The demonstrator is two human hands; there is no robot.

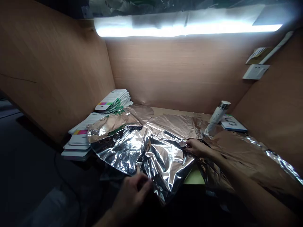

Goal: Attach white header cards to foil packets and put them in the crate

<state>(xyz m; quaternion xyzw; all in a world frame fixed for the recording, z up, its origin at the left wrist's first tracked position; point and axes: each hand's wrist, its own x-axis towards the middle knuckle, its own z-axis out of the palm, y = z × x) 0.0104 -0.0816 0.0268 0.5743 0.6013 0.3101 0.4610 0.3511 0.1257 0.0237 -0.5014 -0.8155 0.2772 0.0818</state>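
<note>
Walls of brown wood [175, 72] box in this whole corner, left, back and right, and between them sits the surface [175, 111], nearly buried! Across it sprawls the star of the show, a silver film [163, 154], crumpled and throwing light everywhere, its near edge drooping over the front. More of that shine runs off to the right, coppery with reflection; one piece or several, I can't tell from where I stand. What a slippery customer it looks: light as anything, limp, quick to crease, and I'd judge thin enough to tear at a sharp tug. Best hold? Flat finger pads on a doubled edge, one on each side, well away from those deep folds.

Overhead, a long lamp [184, 30] glares down on all of it. Over on the left, stacks of printed cards [81, 137] lean close, the film lapping right up against them.

And the hands! The right hand [195, 147] has its grip narrow, pinching the film by its right side. The left hand [134, 192] is curled at the near edge, blurred; whether that grip has anything in it, I can't tell. Behind the right hand, a pale bottle [216, 115] stands tilted in my view, a white pack [234, 123] lies beside it, and a socket [257, 72] sits up on the wall.
</note>
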